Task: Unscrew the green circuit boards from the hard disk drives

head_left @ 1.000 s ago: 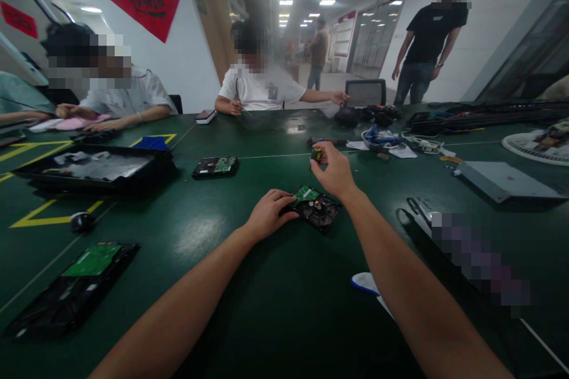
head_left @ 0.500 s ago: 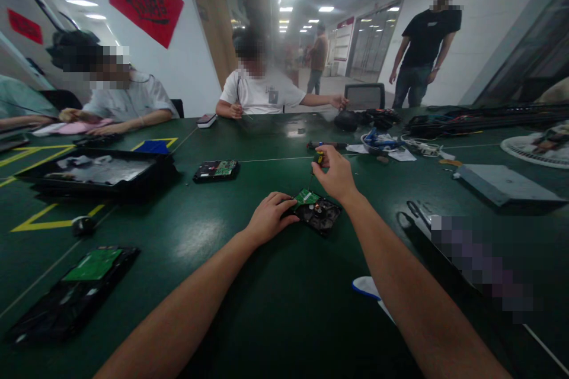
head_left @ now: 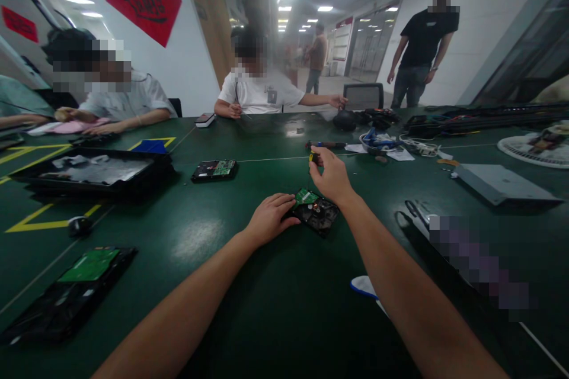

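A hard disk drive [head_left: 317,216] lies on the green table in front of me, its green circuit board [head_left: 306,196] facing up at the far left end. My left hand [head_left: 272,217] grips the drive's left edge, fingers on top and thumb at the near side. Above the board, my right hand [head_left: 331,173] is closed on a screwdriver [head_left: 313,157] with a yellow and black handle. Its thin shaft points down at the board; whether the tip sits in a screw is too small to tell.
Other drives lie at left, one near [head_left: 71,293] and one farther off [head_left: 214,170]. A black tray [head_left: 93,174] stands at far left. On the right are a grey metal box [head_left: 507,183], a bowl of blue items [head_left: 381,141] and cables. Coworkers sit across the table.
My right hand and the screwdriver have shifted slightly left over the circuit board. The left hand keeps its hold on the drive. The whole view has moved a little.
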Demonstrator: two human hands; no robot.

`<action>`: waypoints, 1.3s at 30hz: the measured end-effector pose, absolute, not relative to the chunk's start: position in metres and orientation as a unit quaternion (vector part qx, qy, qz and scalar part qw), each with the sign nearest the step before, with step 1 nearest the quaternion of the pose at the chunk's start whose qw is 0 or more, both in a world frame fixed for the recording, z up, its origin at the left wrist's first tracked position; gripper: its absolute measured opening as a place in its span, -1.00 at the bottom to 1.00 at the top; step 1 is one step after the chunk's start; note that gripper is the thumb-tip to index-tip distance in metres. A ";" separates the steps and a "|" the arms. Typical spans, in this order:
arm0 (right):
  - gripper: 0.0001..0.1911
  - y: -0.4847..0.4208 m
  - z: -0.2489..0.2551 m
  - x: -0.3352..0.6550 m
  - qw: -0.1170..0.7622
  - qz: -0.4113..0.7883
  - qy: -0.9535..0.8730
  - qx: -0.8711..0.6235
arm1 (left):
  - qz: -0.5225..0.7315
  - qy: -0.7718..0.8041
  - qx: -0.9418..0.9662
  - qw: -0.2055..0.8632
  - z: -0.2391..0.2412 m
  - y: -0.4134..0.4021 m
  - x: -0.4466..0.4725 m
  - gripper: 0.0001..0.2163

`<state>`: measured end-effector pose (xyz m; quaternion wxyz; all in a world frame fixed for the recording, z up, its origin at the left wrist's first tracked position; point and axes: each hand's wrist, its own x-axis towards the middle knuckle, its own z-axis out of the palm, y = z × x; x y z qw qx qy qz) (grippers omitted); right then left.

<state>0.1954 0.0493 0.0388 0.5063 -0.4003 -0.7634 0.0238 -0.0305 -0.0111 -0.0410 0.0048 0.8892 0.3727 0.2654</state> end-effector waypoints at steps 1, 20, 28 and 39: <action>-0.58 0.049 0.039 0.195 0.507 0.028 -0.762 -0.401 | 0.264 0.375 0.889 0.007 -0.041 -0.011 -0.030 -0.50; -0.67 0.048 0.045 0.198 0.472 0.025 -0.796 -0.379 | 0.304 0.390 0.864 0.090 -0.045 -0.010 -0.033 -0.60; -0.78 0.048 0.044 0.197 0.501 -0.002 -0.761 -0.413 | 0.300 0.393 0.861 0.120 -0.046 -0.009 -0.035 -0.57; -0.80 0.047 0.042 0.193 0.526 -0.011 -0.745 -0.410 | 0.292 0.386 0.867 0.117 -0.042 -0.010 -0.034 -0.58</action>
